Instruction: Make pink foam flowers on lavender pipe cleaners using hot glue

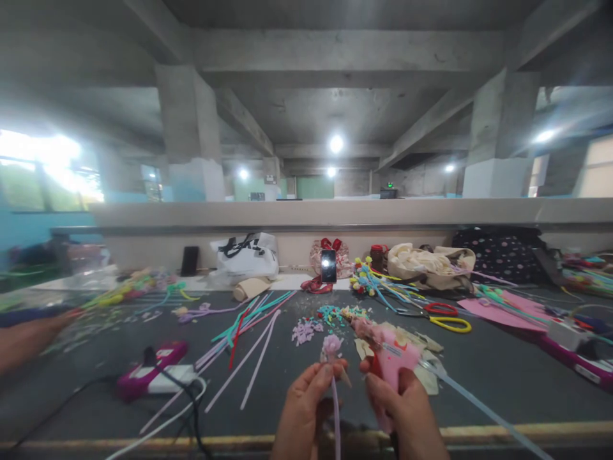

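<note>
My left hand (309, 399) pinches the lilac stem of a small flower (332, 345) near the bottom centre, with the bloom just above the fingertips. Close on its right, my right hand (407, 406) is wrapped round a pink glue gun (395, 358), whose nozzle end points up and left. Beyond the hands lie a pile of lilac pieces (306, 330) and a pile of teal pieces (330, 314). Beige scraps (431, 343) are spread behind the glue gun.
Lilac, teal and red stems (261, 358) lie left of centre, near a purple-and-white power strip (163, 377). Yellow-handled scissors (450, 324), a propped phone (328, 266) and bags (246, 259) stand farther back. Another person's arm (33, 338) reaches in from the left.
</note>
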Tool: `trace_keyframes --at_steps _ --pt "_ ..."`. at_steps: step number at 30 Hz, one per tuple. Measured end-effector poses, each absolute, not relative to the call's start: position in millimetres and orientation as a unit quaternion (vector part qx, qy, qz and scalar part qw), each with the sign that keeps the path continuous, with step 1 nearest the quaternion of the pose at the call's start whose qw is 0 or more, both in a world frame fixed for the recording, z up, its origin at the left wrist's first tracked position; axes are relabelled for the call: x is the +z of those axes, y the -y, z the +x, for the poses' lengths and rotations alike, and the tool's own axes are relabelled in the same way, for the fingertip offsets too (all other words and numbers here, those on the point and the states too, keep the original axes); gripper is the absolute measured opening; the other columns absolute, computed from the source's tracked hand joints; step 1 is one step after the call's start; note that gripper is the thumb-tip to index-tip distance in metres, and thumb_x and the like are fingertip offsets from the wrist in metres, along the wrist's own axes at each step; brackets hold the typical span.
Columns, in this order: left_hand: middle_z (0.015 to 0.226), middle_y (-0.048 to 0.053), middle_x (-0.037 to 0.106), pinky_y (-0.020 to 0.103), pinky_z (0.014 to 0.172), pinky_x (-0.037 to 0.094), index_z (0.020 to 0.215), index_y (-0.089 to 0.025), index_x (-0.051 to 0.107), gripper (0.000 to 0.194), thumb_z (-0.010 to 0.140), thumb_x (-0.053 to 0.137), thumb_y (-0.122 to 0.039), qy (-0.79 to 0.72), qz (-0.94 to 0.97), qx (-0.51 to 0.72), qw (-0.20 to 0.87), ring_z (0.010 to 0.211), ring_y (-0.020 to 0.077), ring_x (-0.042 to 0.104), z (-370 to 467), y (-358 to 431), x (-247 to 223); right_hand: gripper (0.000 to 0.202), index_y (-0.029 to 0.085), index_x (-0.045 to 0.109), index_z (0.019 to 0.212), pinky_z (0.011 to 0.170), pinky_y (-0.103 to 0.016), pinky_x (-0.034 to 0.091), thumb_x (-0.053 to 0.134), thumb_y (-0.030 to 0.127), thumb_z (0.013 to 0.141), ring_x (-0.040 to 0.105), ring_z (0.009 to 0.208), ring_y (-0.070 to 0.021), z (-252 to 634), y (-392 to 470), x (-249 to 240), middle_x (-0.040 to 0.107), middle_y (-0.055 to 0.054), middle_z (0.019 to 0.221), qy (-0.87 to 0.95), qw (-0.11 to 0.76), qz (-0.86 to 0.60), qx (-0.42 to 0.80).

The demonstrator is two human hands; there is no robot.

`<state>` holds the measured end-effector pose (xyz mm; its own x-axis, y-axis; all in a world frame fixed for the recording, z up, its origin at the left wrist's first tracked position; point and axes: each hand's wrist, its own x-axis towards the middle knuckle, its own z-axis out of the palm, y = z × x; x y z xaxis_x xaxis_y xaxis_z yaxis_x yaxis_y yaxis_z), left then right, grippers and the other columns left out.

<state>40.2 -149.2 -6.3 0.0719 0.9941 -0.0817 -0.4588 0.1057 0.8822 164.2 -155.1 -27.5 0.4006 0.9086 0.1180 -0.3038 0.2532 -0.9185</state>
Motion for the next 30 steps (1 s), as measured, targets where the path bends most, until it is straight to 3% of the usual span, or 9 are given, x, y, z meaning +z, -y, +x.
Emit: trace_keyframes --at_steps 4,8,16,22,26,28,30 --pt "0.076 0.005 0.069 0.020 0.056 0.042 0.074 -0.016 0.068 0.023 0.062 0.065 -0.034 -0.348 0.352 0.568 0.658 0.061 0.0121 0.057 44 154 -9 0.045 0.011 0.063 0.077 0.033 -0.019 0.035 0.075 0.038 0.043 0.053 0.039 -0.0136 151 152 -35 0.067 -0.004 0.056 0.333 0.697 -0.458 0.439" --pt "0.070 0.004 0.068 0.019 0.053 0.041 0.071 -0.016 0.067 0.023 0.057 0.068 -0.035 -0.355 0.329 0.576 0.659 0.061 0.0121 0.057 45 148 -17 0.036 0.013 0.065 0.067 0.047 -0.026 0.047 0.074 0.037 0.042 0.061 0.054 -0.0208 138 150 -32 0.068 -0.005 0.057 0.336 0.731 -0.460 0.375" --pt "0.085 0.006 0.069 0.019 0.045 0.040 0.060 -0.016 0.067 0.025 0.052 0.069 -0.040 -0.373 0.325 0.564 0.661 0.056 0.0116 0.056 46 139 -30 0.021 0.012 0.064 0.059 0.042 -0.022 0.039 0.066 0.031 0.049 0.052 0.045 -0.0149 171 140 -35 0.058 0.000 0.045 0.351 0.669 -0.605 0.251" --pt "0.081 0.007 0.069 0.019 0.041 0.040 0.055 -0.016 0.065 0.023 0.047 0.072 -0.036 -0.376 0.292 0.560 0.678 0.058 0.0141 0.058 50 131 -39 0.024 0.013 0.059 0.055 0.030 -0.020 0.025 0.066 0.035 0.051 0.034 0.028 -0.0078 200 137 -26 0.042 0.007 0.031 0.346 0.650 -0.615 0.282" --pt "0.088 0.006 0.068 0.021 0.047 0.041 0.065 -0.016 0.070 0.028 0.046 0.073 -0.037 -0.362 0.312 0.549 0.685 0.047 0.0084 0.052 55 136 -37 0.025 0.011 0.060 0.054 0.031 -0.020 0.026 0.069 0.035 0.049 0.037 0.029 -0.0080 194 145 -27 0.044 0.006 0.030 0.358 0.644 -0.583 0.343" --pt "0.094 0.007 0.067 0.024 0.055 0.043 0.065 -0.017 0.071 0.031 0.041 0.076 -0.037 -0.341 0.343 0.554 0.677 0.055 0.0115 0.055 55 142 -33 0.026 0.011 0.059 0.052 0.032 -0.019 0.027 0.070 0.034 0.048 0.040 0.030 -0.0083 188 151 -30 0.046 0.004 0.031 0.354 0.641 -0.558 0.390" --pt "0.102 0.008 0.063 0.027 0.064 0.044 0.052 -0.017 0.068 0.029 0.035 0.077 -0.038 -0.325 0.373 0.555 0.669 0.071 0.0195 0.058 54 148 -28 0.028 0.013 0.058 0.053 0.031 -0.018 0.026 0.071 0.038 0.050 0.039 0.029 -0.0078 181 156 -32 0.047 0.004 0.031 0.338 0.646 -0.529 0.434"
